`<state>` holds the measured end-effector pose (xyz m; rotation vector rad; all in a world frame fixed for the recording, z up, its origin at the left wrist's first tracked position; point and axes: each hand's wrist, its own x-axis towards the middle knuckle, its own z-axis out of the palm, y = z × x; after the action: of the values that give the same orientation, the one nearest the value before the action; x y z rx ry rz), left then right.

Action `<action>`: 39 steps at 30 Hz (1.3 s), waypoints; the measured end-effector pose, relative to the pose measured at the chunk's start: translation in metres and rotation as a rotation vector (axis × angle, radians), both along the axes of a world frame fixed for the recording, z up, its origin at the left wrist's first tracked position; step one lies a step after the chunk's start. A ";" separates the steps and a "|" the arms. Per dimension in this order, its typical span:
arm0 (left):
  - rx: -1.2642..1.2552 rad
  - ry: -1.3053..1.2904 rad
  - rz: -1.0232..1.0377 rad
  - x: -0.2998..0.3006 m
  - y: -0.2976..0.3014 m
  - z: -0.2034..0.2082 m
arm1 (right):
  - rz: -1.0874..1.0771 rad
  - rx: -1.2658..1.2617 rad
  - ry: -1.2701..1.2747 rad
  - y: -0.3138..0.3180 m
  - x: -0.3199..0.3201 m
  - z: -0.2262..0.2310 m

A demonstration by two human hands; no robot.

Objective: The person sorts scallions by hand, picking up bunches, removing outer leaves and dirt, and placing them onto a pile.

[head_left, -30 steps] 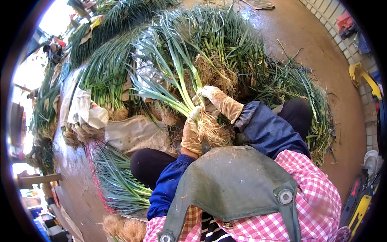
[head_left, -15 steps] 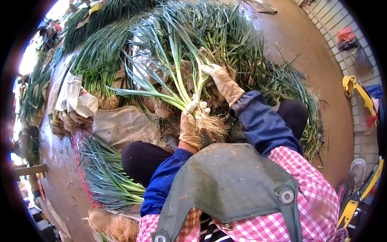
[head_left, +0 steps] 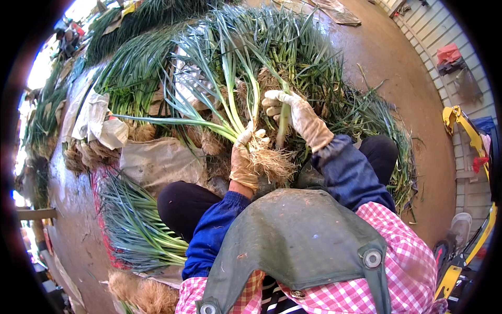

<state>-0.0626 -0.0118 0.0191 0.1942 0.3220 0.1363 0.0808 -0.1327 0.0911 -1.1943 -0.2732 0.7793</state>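
Observation:
My left hand [head_left: 243,165], in a pale dirty glove, is closed round a small bunch of green onions [head_left: 230,97] near their root ends. Their leaves fan up and to the left, while the stringy pale roots [head_left: 274,161] hang out to the right of the fist. My right hand [head_left: 304,119], gloved likewise, curls its fingers round a single green onion stalk [head_left: 283,128], held apart from the bunch on its right. Just beyond both hands lies a large heap of green onions [head_left: 285,47], roots towards me.
Sorted green onions [head_left: 138,225] lie by my left knee on red netting. A beige sack [head_left: 162,162] is spread beside the heap. More onion piles [head_left: 136,63] stand far left. A yellow metal frame [head_left: 468,128] and a tiled strip [head_left: 429,31] are at the right.
My right hand has moved slightly right and nearer, drawing one stalk away from the bunch. The left hand keeps its hold, shifted very slightly left.

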 end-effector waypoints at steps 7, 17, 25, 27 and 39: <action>-0.144 -0.118 -0.089 0.002 -0.006 0.010 | 0.147 0.293 0.347 0.056 0.016 -0.046; 0.002 0.169 -0.009 0.005 -0.013 0.012 | -0.060 0.077 0.008 0.065 0.030 -0.054; 0.007 0.188 0.156 0.012 -0.011 0.015 | 0.010 0.187 -0.121 0.040 -0.011 -0.024; 0.079 0.166 0.167 0.010 -0.010 0.013 | 0.063 0.250 0.074 0.038 -0.038 -0.006; 0.395 0.291 0.255 0.010 -0.021 0.023 | 0.131 0.224 0.267 0.025 -0.037 -0.031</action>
<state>-0.0525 -0.0324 0.0419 0.5677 0.6092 0.4269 0.0443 -0.1072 0.0600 -0.8568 -0.2122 0.9851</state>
